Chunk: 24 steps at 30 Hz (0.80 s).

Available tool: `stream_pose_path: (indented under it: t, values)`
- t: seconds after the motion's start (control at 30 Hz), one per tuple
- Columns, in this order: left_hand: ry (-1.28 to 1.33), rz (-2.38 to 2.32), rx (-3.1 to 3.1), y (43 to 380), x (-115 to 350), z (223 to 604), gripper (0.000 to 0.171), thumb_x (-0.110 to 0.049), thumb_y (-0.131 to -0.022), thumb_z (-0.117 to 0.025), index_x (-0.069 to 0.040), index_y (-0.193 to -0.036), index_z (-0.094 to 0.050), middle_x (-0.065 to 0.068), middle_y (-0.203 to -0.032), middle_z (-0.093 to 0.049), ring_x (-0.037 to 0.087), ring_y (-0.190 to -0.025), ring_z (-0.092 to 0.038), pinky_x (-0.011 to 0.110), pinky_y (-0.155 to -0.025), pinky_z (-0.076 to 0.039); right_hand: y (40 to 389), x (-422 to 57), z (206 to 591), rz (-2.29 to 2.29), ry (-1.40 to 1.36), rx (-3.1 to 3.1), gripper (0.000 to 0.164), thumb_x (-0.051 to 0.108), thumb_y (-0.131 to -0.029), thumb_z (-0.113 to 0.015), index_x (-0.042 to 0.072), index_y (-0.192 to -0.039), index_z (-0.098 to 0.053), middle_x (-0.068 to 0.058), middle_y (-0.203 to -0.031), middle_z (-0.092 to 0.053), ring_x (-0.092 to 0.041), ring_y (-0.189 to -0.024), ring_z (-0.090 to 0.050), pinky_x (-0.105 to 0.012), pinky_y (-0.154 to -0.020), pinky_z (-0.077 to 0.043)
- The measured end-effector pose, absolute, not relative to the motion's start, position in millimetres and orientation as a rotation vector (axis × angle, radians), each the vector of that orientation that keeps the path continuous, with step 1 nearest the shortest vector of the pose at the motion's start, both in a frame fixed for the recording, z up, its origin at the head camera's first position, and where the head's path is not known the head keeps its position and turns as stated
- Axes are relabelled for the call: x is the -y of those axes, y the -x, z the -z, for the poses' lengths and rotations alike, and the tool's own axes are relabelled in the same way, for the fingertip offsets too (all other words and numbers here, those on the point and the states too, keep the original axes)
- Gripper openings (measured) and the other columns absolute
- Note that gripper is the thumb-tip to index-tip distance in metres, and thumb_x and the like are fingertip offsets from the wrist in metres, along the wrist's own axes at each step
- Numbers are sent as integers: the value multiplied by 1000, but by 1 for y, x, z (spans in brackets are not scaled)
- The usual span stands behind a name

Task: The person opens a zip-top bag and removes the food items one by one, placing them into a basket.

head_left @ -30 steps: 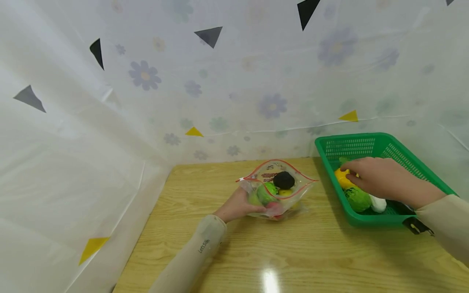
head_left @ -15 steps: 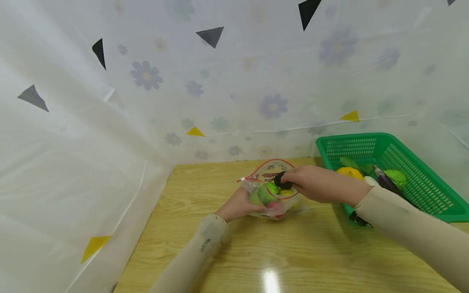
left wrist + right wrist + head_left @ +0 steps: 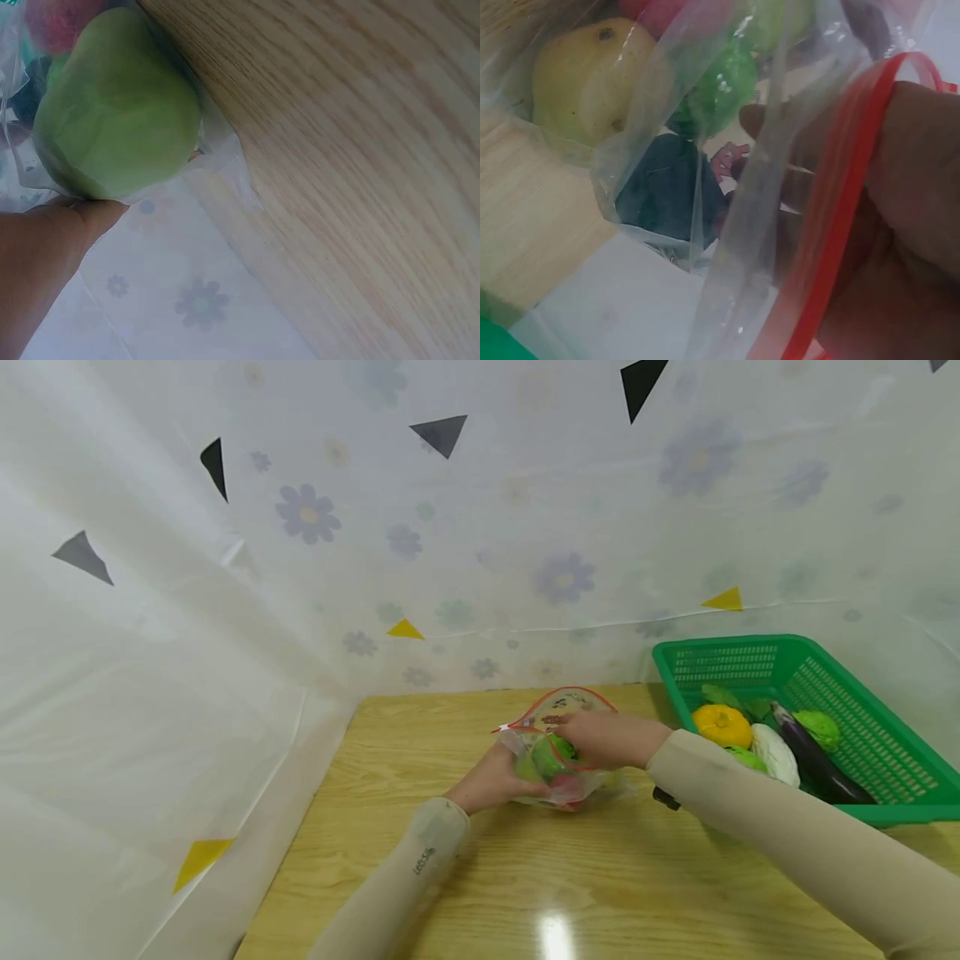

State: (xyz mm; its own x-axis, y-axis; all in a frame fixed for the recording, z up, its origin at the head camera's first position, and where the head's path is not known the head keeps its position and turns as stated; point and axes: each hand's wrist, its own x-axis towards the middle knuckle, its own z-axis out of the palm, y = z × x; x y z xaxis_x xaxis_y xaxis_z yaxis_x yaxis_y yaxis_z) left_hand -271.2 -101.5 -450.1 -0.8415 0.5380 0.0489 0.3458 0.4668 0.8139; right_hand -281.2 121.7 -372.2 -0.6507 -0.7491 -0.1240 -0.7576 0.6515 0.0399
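A clear zip bag (image 3: pixel 564 701) with a red-edged mouth stands on the table, the mouth spread apart. My left hand (image 3: pixel 495 781) grips its left side, thumb across the front. Through the plastic show a green pear (image 3: pixel 120 120), a red fruit (image 3: pixel 567 789), a green leafy ball like a cabbage (image 3: pixel 551 758) and a yellow round fruit (image 3: pixel 589 82). My right hand (image 3: pixel 603 737) reaches through the mouth, fingers inside the bag. Its fingertips are right at a dark roundish thing (image 3: pixel 664 187) lying against the bag's wall; in the head view the hand hides that thing.
To the right stands a green plastic basket (image 3: pixel 900 814), holding a yellow squash (image 3: pixel 722 725), a white vegetable (image 3: pixel 776 753), an eggplant (image 3: pixel 813 756) and green leafy pieces. A flowered white sheet (image 3: pixel 465 568) hangs behind the wooden table (image 3: pixel 585 868).
My right hand has moved left from the basket to the bag and gone down into its mouth, over the dark thing. My left hand keeps its grip on the bag.
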Motion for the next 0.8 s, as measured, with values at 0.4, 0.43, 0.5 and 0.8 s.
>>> stream_pose_path:
  t: [0.4,0.43,0.5,0.8]
  values:
    - [-705,-1315,-2480,270,101,451,85,-31,-81,-86,-14,-149,-39,4,-145,-49,14,-125,-54,38,-109,-44,284,-121,379,-341,1205,-2944,13,14,-89,-78,8,-100,-74,-10,-91,-68,-27,-83,-65,-46,-86,-55]
    - [-711,-1319,-2480,270,101,451,84,-31,-81,-87,-15,-149,-40,4,-145,-49,14,-125,-54,38,-109,-44,283,-120,379,-367,1195,-2957,12,14,-89,-78,8,-98,-74,-11,-89,-68,-28,-83,-65,-46,-86,-55]
    - [-720,-1322,-2482,271,101,452,83,-32,-80,-88,-19,-148,-41,3,-145,-49,13,-125,-54,38,-110,-44,281,-119,378,-417,1180,-2987,11,14,-88,-78,8,-96,-73,-11,-87,-68,-29,-83,-64,-46,-85,-55]
    - [-743,-1311,-2484,272,101,454,91,-35,-79,-88,-25,-153,-35,-3,-151,-45,11,-133,-49,38,-113,-40,280,-117,380,-554,1183,-3091,24,23,-85,-82,11,-105,-74,-13,-99,-66,-28,-79,-63,-44,-81,-57]
